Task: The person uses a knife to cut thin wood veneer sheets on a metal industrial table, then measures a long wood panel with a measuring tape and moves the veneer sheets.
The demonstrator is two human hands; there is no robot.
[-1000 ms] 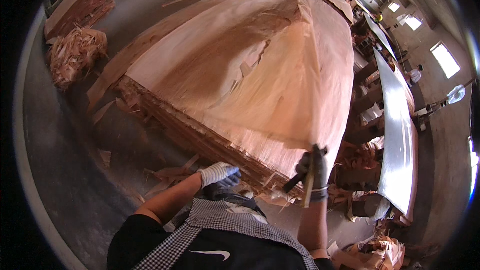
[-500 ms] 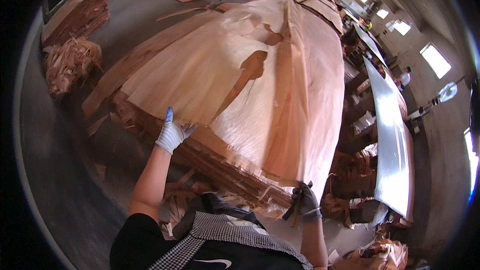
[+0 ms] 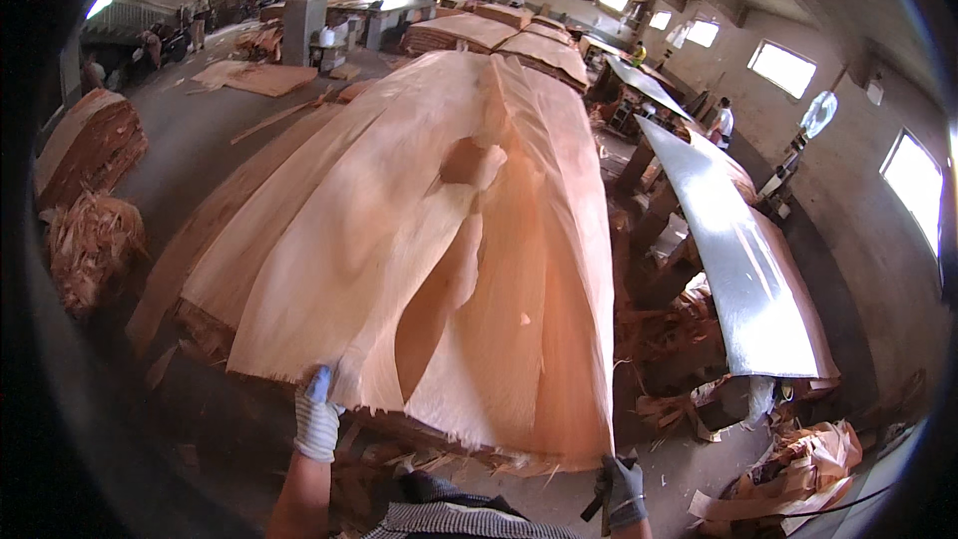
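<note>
A large, thin wood veneer sheet (image 3: 329, 269), wavy and torn with a long gap and a hole, lies over a stack of veneer. My left hand (image 3: 319, 417), in a white striped glove with blue fingertips, grips its near edge left of the tear. At the near right corner my right hand (image 3: 625, 491), in a grey glove, pinches the sheet's edge. A dark, flat, narrow piece sticks out beside the right hand's fingers; its kind is unclear. Under the raised near edge, the lower layers are mostly in shadow.
A long, shiny pale panel (image 3: 733, 284) stands on supports to the right. Veneer scraps (image 3: 798, 464) lie at the lower right, with a scrap bundle (image 3: 95, 250) at the left. More veneer stacks (image 3: 459, 32) and a pillar (image 3: 308, 5) stand farther off. Several people are in the distance.
The view has tilted up, showing more of the room. My left hand has closed on the sheet's near edge, which has shifted toward me and covers the stack's front. The tear has widened.
</note>
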